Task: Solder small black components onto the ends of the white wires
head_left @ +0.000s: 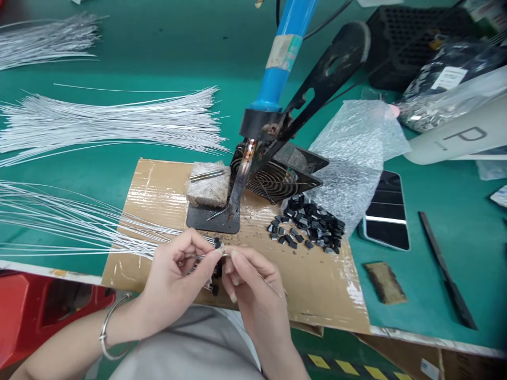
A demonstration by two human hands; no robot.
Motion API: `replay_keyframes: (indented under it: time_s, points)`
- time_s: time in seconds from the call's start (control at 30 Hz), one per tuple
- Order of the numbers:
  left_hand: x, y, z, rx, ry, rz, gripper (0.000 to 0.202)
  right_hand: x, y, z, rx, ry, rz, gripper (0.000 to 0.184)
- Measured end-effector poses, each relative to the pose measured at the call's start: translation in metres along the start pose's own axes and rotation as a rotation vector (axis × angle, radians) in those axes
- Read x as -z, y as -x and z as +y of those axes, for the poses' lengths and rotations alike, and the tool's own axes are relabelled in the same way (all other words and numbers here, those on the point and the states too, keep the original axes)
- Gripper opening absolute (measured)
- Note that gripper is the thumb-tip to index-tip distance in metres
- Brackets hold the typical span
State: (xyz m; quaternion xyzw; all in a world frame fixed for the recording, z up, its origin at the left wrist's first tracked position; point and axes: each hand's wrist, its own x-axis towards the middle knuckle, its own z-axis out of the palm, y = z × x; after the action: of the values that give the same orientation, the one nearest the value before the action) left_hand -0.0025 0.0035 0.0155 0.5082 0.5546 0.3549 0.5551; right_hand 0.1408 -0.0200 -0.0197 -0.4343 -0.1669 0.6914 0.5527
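Note:
My left hand [180, 274] pinches a bundle of thin silver wires [79, 221] that fans out to the left, with small black parts [216, 243] on the wire ends near the fingertips. My right hand [249, 282] meets it fingertip to fingertip, pinching the end of a thin wire. Both hands hover over the near edge of a taped cardboard sheet [317, 285]. Just beyond them a blue-handled soldering iron [273, 84] hangs in a black stand, its tip [233, 203] over a black metal plate [214, 219]. A pile of small black parts [311, 224] lies to the right.
More silver wire bundles [111, 121] lie on the green table at left. A grey sponge block [208, 184], a small fan [273, 177], bubble wrap [356, 153], a phone [386, 211], a black stick [446, 269] and a brown pad [385, 282] sit around the cardboard. A red crate [35, 306] stands lower left.

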Motion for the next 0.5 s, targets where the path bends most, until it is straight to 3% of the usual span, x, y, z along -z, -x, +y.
replay_keyframes:
  time_s: [0.13,0.3,0.5]
  points:
    - [0.0015,-0.0032,0.0025,-0.017,0.039,0.016,0.016,0.0046,-0.0001,0.0018,0.04,0.074,-0.029,0.022]
    - [0.0027,-0.0026,0.0004,-0.07,0.012,0.022,0.017,0.0075,0.0001,0.0036,0.134,0.171,-0.005,0.01]
    - [0.0043,-0.0016,-0.0017,-0.123,-0.077,0.017,0.017,0.0076,0.0018,0.0031,0.135,0.181,-0.001,0.007]
